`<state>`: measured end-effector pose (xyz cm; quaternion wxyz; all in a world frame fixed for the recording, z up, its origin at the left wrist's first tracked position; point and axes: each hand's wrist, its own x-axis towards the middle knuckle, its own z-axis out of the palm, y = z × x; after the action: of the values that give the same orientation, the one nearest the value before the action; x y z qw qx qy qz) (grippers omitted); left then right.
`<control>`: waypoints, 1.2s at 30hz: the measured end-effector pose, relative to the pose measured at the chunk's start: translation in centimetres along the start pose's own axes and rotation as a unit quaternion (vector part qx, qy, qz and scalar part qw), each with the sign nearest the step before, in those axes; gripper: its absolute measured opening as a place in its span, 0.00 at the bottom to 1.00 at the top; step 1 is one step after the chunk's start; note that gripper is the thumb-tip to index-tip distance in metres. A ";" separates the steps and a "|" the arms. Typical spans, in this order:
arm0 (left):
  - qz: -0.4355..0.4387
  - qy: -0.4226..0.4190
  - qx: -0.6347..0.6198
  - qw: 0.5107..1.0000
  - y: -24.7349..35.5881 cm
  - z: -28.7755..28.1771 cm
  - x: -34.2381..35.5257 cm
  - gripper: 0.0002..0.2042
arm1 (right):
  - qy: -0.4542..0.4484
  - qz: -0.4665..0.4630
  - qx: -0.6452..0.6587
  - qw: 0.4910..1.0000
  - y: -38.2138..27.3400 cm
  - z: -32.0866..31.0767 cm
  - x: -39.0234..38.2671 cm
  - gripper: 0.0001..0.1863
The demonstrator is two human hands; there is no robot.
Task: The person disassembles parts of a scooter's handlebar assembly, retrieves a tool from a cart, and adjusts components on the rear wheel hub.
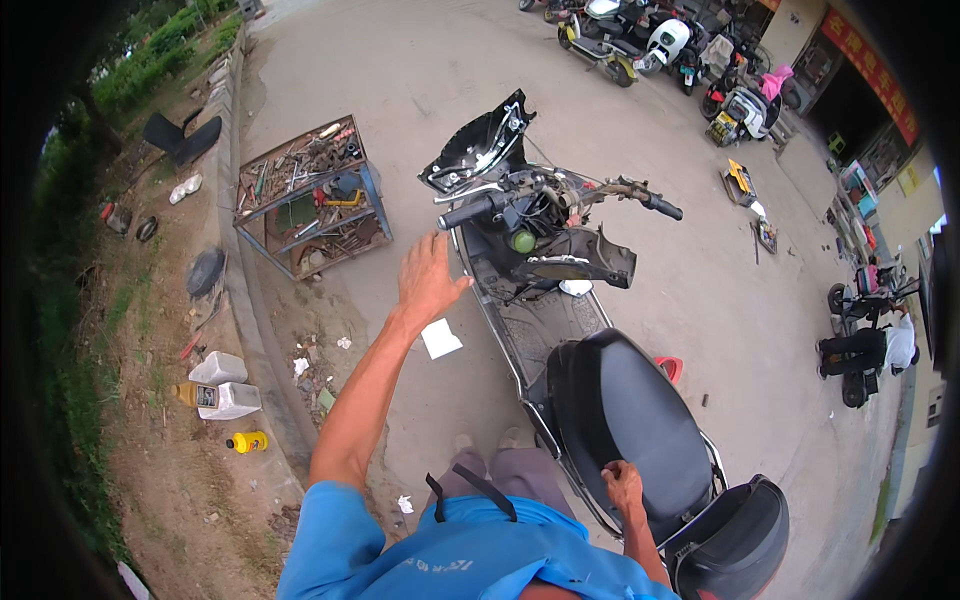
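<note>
My left hand [428, 272] is raised with fingers apart, just below the left grip [463, 213] of the black scooter's handlebar; nothing shows in it. The scooter's front is dismantled: a black panel [450, 160] tilts up above exposed wiring, and another dark panel [592, 262] sits lower at the right. The footboard [520, 318] leads back to the black seat [640, 420]. My right hand [622, 483] is at the seat's left edge with its fingers curled; what they hold, if anything, is hidden. A black top box [730, 540] is behind the seat.
A metal tool cart [368, 215] stands left by a concrete curb [270, 400], with jugs [232, 400] and a chair [190, 142] beyond. Parked scooters [605, 50] line the top right near a shopfront. A person [885, 345] bends over a scooter at far right. A toolbox [740, 185] lies nearby.
</note>
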<state>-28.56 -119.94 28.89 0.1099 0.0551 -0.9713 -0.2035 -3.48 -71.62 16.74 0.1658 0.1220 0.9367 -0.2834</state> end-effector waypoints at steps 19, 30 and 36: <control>0.021 -0.028 0.064 0.997 -2.2 5.5 13.3 0.44 | 0.071 -0.436 -0.040 0.896 -43.0 -7.4 34.1 0.34; 0.022 -0.030 0.030 0.999 -1.4 4.6 13.2 0.41 | 0.087 -0.428 -0.110 0.893 -44.8 -6.3 34.6 0.29; 0.001 -0.053 0.027 0.998 -1.6 5.0 13.2 0.42 | 0.108 -0.437 -0.107 0.887 -45.4 -5.6 34.7 0.27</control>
<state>-42.47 -121.52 26.32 0.0570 0.0462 -0.9809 -0.1801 -51.22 -100.50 30.24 -0.0647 -0.2885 0.9318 -0.2105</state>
